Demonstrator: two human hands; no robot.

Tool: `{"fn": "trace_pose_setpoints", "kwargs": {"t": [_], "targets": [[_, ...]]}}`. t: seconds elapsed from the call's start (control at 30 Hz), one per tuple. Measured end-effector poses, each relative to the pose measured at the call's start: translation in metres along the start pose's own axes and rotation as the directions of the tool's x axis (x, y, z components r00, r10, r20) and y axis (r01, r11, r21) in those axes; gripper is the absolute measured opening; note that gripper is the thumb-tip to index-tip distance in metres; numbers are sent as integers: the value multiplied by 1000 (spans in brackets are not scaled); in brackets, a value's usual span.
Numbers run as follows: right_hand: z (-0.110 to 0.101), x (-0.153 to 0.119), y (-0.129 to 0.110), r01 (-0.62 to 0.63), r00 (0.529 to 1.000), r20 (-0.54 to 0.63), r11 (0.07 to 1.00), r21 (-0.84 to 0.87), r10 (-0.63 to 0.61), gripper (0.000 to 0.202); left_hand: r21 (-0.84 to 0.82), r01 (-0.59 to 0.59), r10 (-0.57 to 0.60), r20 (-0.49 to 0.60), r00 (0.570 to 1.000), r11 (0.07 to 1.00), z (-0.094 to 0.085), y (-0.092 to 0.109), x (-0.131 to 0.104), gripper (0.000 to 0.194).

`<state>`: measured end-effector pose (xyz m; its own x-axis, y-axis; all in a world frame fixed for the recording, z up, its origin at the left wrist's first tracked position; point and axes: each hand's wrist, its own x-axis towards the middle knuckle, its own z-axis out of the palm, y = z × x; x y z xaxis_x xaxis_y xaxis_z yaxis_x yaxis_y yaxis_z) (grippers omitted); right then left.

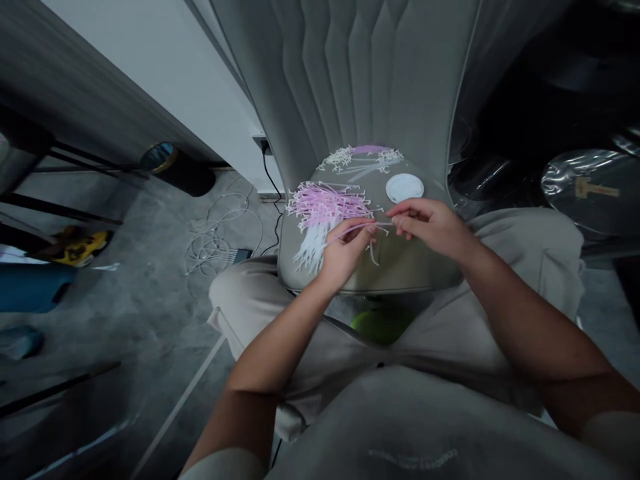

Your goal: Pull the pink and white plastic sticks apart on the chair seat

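Over the front of a grey chair seat, my left hand (347,248) is closed around a thin pink strip (353,230). My right hand (431,225) pinches at the right end of a thin pale strip that runs between the two hands; the exact tip is hidden by fingers. Beside my left hand lies a heap of pink strips (330,202) with small white end pieces, and white strips (311,248) fan out below it. A single white strip (374,255) lies under the hands. Just behind my right hand sits a round white lid-like dish (404,187).
More strips with white ends (360,159) lie at the back of the seat, against the padded chair back (360,73). On the floor to the left are coiled cables (215,233) and a dark cylindrical bin (177,170). Plastic-wrapped round items (590,193) stand at right.
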<state>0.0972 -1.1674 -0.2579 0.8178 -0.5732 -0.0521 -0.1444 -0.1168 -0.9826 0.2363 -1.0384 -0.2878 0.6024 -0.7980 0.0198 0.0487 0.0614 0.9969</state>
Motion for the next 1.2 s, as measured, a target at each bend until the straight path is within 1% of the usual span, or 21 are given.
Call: {"fn": "trace_pose_setpoints", "kwargs": {"t": [0.13, 0.23, 0.3, 0.4, 0.47, 0.5, 0.53, 0.57, 0.6, 0.63, 0.67, 0.73, 0.8, 0.83, 0.9, 0.97, 1.07, 1.2], "targets": [[-12, 4, 4, -60, 991, 118, 998, -23, 63, 17, -77, 53, -55, -26, 998, 996, 0, -9, 3, 24], [-12, 2, 6, -56, 992, 115, 998, -23, 58, 16, -92, 57, -59, -17, 998, 994, 1, -11, 2, 24], [-10, 0, 5, -46, 994, 100, 998, -33, 49, 16, -100, 47, -46, 13, 999, 994, 2, -10, -1, 25], [-12, -5, 2, -41, 993, 108, 998, -45, 45, 14, -54, 35, -32, 53, 998, 998, 4, -7, -5, 21], [-22, -5, 3, -54, 989, 133, 997, -59, 62, 15, 14, 26, -26, 48, 999, 1000, 4, -7, -6, 20], [-29, -4, 5, -61, 990, 126, 995, -73, 70, 17, 46, 20, -21, 36, 999, 999, 4, -8, -6, 19], [-39, -2, 8, -72, 992, 96, 992, -100, 82, 20, 74, 10, -11, 21, 1000, 997, 3, -10, -5, 20], [-49, 1, 13, -73, 997, 26, 988, -136, 77, 20, 97, -6, 5, 4, 1000, 995, 2, -13, -3, 20], [-60, 4, 19, -82, 995, -68, 978, -192, 70, 21, 121, -28, 30, -12, 999, 992, 0, -17, -1, 20], [-70, 7, 26, -116, 984, -162, 955, -274, 73, 21, 146, -53, 58, -25, 998, 988, -2, -21, 2, 21], [-78, 11, 34, -154, 972, -223, 915, -374, 73, 21, 167, -74, 81, -37, 996, 983, -4, -25, 6, 21], [-85, 16, 47, -214, 967, -239, 790, -574, 88, 18, 183, -71, 84, -68, 994, 981, -7, -33, 14, 24], [-81, 19, 58, -245, 969, -208, 667, -703, 136, 18, 161, -12, 29, -102, 994, 987, -9, -38, 21, 26], [-76, 20, 62, -248, 969, -197, 623, -742, 151, 21, 144, 22, -5, -113, 994, 989, -9, -39, 24, 26], [-65, 20, 67, -237, 971, -192, 564, -791, 140, 26, 120, 64, -50, -117, 992, 991, -8, -39, 26, 25], [-55, 18, 69, -217, 976, -195, 529, -821, 98, 27, 111, 73, -63, -98, 993, 991, -8, -39, 27, 23], [-49, 13, 69, -182, 983, -176, 505, -844, 59, 27, 117, 59, -53, -52, 997, 991, -8, -40, 25, 21], [-45, 8, 69, -161, 986, -159, 494, -854, 47, 29, 198, 46, -42, -24, 999, 979, -13, -47, 26, 21]]}}
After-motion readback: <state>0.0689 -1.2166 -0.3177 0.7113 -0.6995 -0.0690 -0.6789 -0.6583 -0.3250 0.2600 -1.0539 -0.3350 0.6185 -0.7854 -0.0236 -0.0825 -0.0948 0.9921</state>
